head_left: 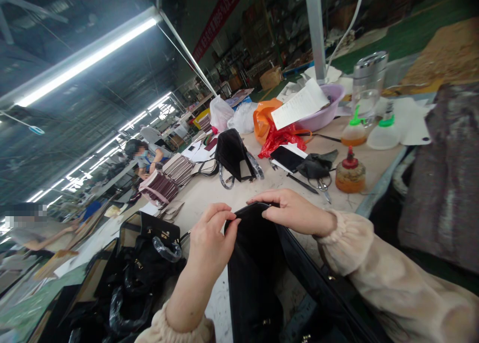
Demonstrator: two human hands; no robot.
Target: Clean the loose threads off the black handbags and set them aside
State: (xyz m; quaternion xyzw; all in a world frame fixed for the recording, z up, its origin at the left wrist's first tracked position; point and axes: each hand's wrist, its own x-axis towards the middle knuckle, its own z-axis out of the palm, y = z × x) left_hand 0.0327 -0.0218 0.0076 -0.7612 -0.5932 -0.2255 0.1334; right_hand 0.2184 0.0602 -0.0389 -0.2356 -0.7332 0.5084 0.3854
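Directly before us, near the middle of the view, we have a black bag [254, 278], its lower part running out of sight. Our left hand [213, 233] pinches the rim between thumb and fingers; our right hand [290, 210] grasps the same rim just beside it, thumb on the near side and fingers over the far side.

To our left we see a pile of bags [142, 263], black too, some handles wrapped in clear plastic. Beyond our hands, a second bag [232, 153] sits on the surface [198, 198], with a stack [159, 187] of dark red pieces to its left. On its right lie a red plastic bag [279, 141] and a phone [287, 158], with scissors [324, 184] nearer to us. Just right of the scissors we see a red-capped bottle [350, 175] of amber liquid, and behind it two green-capped bottles [354, 133]. A purple basin [329, 111] stands farther back, a paper [299, 103] leaning across its rim beside an orange bag [264, 116]. Farther off to our left, a co-worker [147, 156] bends over some work.
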